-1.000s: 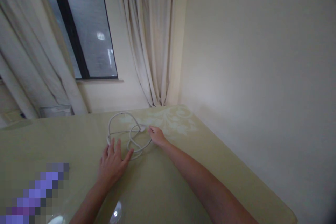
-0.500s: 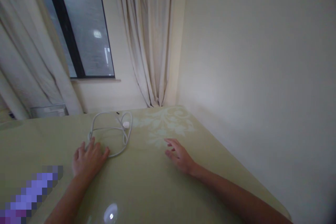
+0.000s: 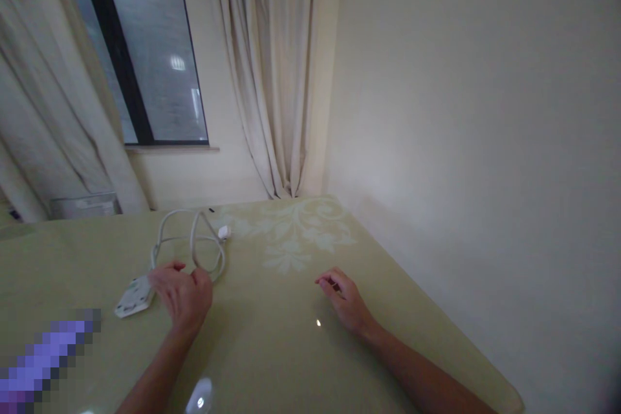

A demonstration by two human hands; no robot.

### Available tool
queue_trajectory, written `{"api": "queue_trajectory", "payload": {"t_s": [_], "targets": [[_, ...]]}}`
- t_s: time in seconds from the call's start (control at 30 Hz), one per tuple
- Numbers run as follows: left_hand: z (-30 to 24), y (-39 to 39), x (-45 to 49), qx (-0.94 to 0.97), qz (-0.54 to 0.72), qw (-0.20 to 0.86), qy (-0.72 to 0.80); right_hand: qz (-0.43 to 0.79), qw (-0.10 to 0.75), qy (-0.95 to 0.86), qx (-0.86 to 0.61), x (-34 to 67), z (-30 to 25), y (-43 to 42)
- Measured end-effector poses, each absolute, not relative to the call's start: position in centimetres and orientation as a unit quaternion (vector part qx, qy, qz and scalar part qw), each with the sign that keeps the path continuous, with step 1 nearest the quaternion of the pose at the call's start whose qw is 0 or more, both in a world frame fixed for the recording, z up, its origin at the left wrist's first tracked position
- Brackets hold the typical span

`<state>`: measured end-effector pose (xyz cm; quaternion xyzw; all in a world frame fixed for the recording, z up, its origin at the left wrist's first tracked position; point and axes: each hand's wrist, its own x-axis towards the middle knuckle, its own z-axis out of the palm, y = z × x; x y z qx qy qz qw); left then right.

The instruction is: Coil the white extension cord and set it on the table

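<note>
Cord (image 3: pixel 193 240) lies in loose, crossing loops just beyond our left hand (image 3: pixel 182 291) in the head view, on a pale green table (image 3: pixel 272 349). A white plug (image 3: pixel 224 232) rests farther out, a little to the right of that hand. Just left of the same hand we see a flat white block (image 3: pixel 134 297) (dark marks on its face, too small for us to read). Our left fingers curl down between block and loops; whether they pinch anything, we cannot tell. Our right hand (image 3: pixel 345 301) is well apart from the left, fingers loosely bent, with nothing that we can see in its grasp.

We judge the crossings the likeliest trouble: a tug on one strand by the left hand could tighten them into a snarl. The plug, which no hand touches, could whip or scrape along if its end is pulled hard. If the cord joins the block (the join is hidden from us), a sharp pull could also skid the block over the glossy surface.
</note>
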<state>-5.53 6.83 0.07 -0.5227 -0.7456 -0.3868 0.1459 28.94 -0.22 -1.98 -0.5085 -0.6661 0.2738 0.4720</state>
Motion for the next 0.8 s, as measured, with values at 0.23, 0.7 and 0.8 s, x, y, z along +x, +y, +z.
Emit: {"api": "queue_trajectory", "payload": {"t_s": [0.23, 0.7, 0.8], "targets": [[0.5, 6.5, -5.1, -0.732, -0.230, 0.216, -0.603, 0.295, 0.449, -0.675, -0.505, 28.7, -2.0, -0.2], [-0.3, 10.5, -9.5, -0.723, -0.032, 0.119, -0.680, 0.293, 0.432, -0.684, -0.510, 28.6, -2.2, -0.2], [-0.9, 10.2, -8.9, -0.740, -0.048, 0.121, -0.660, 0.292, 0.436, -0.682, -0.510, 28.6, -2.3, -0.2]]}}
